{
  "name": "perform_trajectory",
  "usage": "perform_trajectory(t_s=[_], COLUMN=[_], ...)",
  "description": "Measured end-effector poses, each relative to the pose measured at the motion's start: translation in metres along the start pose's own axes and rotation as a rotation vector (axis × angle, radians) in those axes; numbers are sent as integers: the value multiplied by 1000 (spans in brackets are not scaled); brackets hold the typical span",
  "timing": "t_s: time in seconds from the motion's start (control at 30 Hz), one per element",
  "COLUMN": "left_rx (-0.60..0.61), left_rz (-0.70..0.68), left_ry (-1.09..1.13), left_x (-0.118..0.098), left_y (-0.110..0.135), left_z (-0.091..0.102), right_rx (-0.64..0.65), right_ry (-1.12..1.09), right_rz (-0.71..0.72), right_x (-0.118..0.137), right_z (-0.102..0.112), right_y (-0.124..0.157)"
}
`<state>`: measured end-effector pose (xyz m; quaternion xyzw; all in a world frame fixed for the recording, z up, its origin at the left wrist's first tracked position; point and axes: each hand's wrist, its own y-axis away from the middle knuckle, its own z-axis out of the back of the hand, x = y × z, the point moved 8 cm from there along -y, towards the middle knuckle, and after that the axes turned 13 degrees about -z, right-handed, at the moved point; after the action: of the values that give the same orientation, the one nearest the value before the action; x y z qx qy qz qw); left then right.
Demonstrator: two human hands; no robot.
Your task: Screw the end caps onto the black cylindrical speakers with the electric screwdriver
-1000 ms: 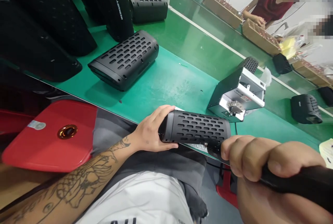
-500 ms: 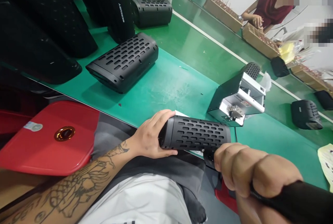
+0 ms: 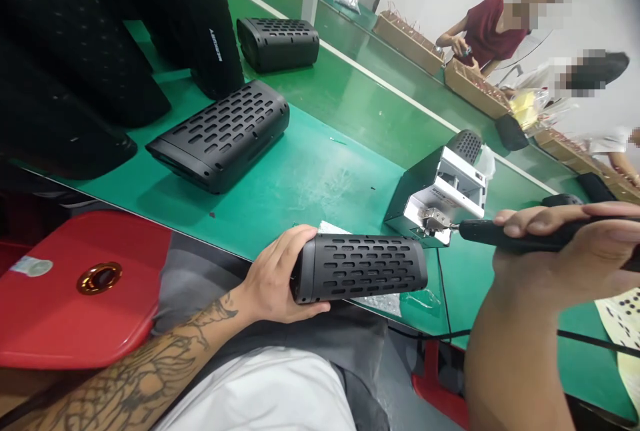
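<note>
My left hand [image 3: 280, 274] is wrapped round one end of a black slotted housing [image 3: 370, 265], which lies on its side at the table's near edge. In my right hand [image 3: 565, 234] is a black electric screwdriver [image 3: 480, 232], its thin bit pointing left. The bit's tip is at the metal pick-up point of a silver and black screw feeder [image 3: 435, 201]; whether a screw sits on it is too small to tell. Under the housing shows a white sheet or bag [image 3: 385, 303], partly covered.
Two similar housings [image 3: 225, 137] [image 3: 280, 44] lie on the green table [image 3: 330, 164] at left, beside large black covered shapes [image 3: 65, 51]. A red stool [image 3: 125, 311] stands at lower left. A black cable [image 3: 500, 333] crosses at right. Co-workers [image 3: 493, 31] sit across with boxes [image 3: 410, 37].
My right hand has swung the screwdriver up and away from the housing's right end to the screw feeder. My left hand keeps its grip on the housing. The view has shifted slightly.
</note>
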<state>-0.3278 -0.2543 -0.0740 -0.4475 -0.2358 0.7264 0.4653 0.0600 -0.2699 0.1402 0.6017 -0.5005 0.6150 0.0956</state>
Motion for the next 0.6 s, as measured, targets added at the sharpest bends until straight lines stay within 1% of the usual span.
perform_trajectory(t_s=[0.07, 0.13, 0.27, 0.4, 0.5, 0.6], left_rx=[-19, -26, -56, -135, -202, -225], left_rz=[18, 43, 75, 130, 173, 175], left_ry=[4, 27, 132, 244, 307, 300], left_x=[0, 3, 13, 21, 23, 20], left_y=[6, 12, 22, 27, 26, 23], left_z=[-3, -6, -5, 1, 5, 6], right_rx=[46, 79, 121, 147, 150, 150], right_ry=[-8, -12, -8, -19, -33, -41], right_rz=[80, 100, 70, 54, 58, 55], right_x=[-6, -10, -20, -28, -29, -28], right_z=[-5, -4, 2, 2, 0, -1], right_y=[-1, 2, 5, 4, 6, 7])
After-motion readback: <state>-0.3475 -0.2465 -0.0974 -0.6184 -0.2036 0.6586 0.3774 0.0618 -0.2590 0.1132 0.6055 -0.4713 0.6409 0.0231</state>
